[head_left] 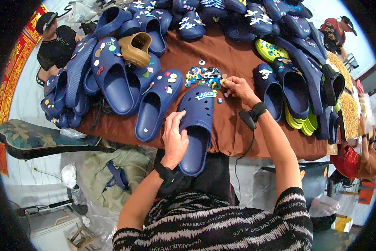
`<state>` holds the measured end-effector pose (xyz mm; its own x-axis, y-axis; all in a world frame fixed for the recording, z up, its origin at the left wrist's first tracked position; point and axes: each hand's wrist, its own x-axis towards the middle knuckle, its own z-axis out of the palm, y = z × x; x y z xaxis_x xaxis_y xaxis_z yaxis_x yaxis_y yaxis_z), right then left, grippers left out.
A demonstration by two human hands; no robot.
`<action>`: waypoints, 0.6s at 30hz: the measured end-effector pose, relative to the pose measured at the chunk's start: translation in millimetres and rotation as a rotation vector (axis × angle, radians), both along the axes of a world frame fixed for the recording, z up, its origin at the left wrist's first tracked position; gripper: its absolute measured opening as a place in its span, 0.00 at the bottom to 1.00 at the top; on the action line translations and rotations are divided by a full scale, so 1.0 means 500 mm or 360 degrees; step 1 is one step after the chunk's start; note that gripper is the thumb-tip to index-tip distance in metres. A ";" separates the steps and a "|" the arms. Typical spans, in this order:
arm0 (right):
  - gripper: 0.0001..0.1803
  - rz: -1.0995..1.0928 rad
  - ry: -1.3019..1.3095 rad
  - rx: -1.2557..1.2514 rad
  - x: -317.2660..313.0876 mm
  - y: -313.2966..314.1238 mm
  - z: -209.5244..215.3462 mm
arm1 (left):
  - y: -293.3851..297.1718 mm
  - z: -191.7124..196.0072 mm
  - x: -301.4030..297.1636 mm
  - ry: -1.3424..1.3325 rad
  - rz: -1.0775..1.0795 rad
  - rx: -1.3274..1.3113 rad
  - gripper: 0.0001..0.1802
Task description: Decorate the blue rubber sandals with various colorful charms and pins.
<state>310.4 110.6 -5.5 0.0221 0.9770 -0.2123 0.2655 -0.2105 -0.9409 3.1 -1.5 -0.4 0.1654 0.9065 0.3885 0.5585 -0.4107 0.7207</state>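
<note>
A navy blue clog (198, 125) lies toe-away in front of me on the brown cloth-covered table (234, 129), with a white-and-blue charm on its toe. My left hand (174, 138) rests on the clog's left side and holds it steady. My right hand (237, 87) reaches to the edge of a small pile of colourful shoe charms (204, 76), fingers pinched on one small charm. Both wrists wear black bands.
Many navy clogs (114, 79) are heaped on the left, back and right of the table, with a tan clog (135, 48) and lime-green ones (269, 51). One person sits far left (54, 42), another stands far right (336, 31). Bags and clutter lie on the floor.
</note>
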 end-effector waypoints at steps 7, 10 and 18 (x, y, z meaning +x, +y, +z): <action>0.11 0.0032 0.0826 -0.0074 -0.004 -0.057 -0.006 | 0.004 0.000 -0.001 -0.0003 -0.0040 -0.0005 0.32; 0.11 0.0045 0.0906 -0.0090 -0.021 -0.079 0.003 | 0.006 0.001 -0.001 0.0013 -0.0058 -0.0025 0.31; 0.11 0.0053 0.0624 0.0133 -0.062 -0.125 0.031 | -0.001 0.044 0.001 -0.0140 -0.0311 0.0117 0.25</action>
